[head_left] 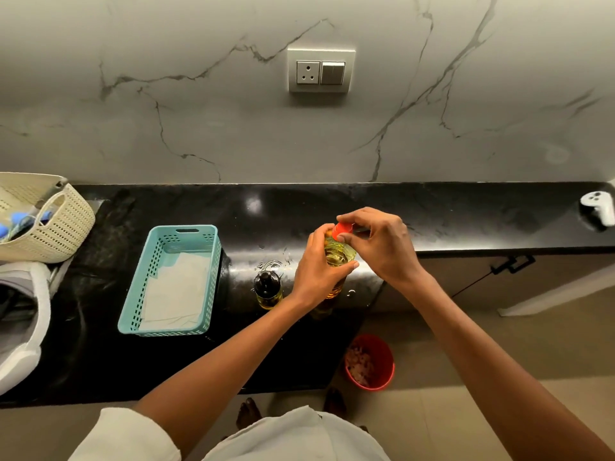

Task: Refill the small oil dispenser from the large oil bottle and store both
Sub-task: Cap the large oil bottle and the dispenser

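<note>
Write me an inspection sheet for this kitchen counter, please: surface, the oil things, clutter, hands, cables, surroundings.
Surface: black countertop, glossy, with a few wet spots near the dispenser.
Job's things: large oil bottle upright, orange cap at its mouth; small oil dispenser, dark-topped, stands just left of it.
Clutter: teal basket lined with paper; cream basket at far left; white controller at far right.
Hands: left hand grips the bottle's body; right hand pinches the cap.
Cables: nothing seen.
Surroundings: veined wall with a socket; red bucket on the floor.
</note>
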